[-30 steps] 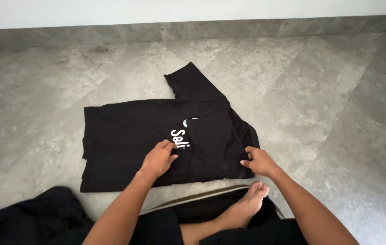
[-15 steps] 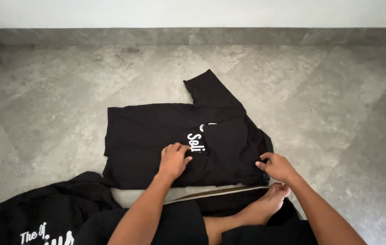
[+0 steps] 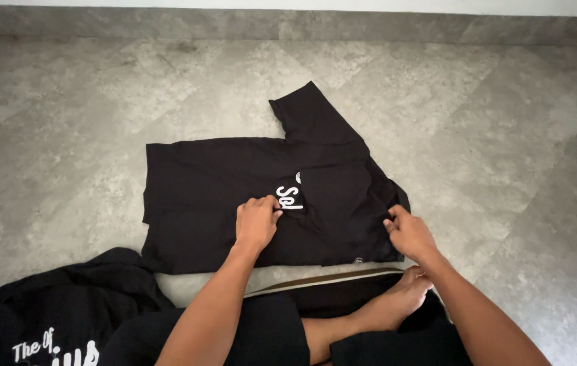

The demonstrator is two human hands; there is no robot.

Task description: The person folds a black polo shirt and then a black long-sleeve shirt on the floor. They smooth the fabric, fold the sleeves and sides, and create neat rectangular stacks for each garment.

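I see both hands unmoved since before: left hand (image 3: 256,224) curled flat on the folded black cotton T-shirt (image 3: 214,196), right hand (image 3: 407,232) pinching its edge.

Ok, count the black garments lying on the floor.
2. One black T-shirt lies spread mid-floor under the left hand and right hand; a second black garment is heaped at the lower left, partly cut off.

Likely home interior – grey marble-tile floor (image 3: 98,122), pale wall base, person seated on floor amid clothes (image 3: 37,318)
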